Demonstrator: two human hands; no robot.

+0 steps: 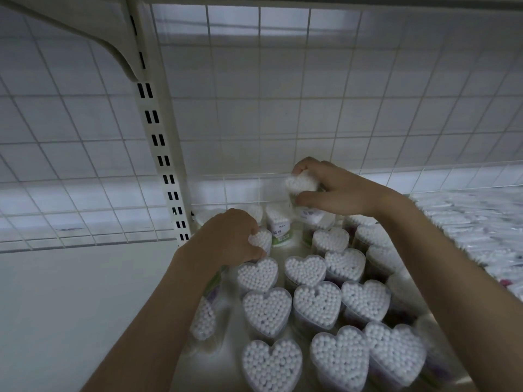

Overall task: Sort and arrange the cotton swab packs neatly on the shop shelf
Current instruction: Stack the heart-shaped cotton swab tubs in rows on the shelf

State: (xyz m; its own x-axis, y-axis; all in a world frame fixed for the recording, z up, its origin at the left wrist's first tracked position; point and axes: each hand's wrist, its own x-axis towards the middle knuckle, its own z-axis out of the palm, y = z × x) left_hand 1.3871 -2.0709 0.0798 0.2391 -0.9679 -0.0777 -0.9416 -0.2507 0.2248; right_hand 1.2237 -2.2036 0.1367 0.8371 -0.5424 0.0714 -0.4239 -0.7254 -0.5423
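Several heart-shaped clear packs of white cotton swabs (267,311) stand upright in rows on the white shelf (70,306). My left hand (229,236) grips one pack (261,239) at the left of the back rows, fingers curled over its top. My right hand (336,190) holds another pack (302,183) lifted above the back row, close to the wire grid back panel, thumb below and fingers over it. A pack with a green label (280,226) stands between the two hands.
A wire grid back panel (283,108) closes the shelf behind. A slotted white upright post (160,154) stands at the left. Flat packets (467,227) fill the shelf section to the right. Bare shelf surface lies left of the packs.
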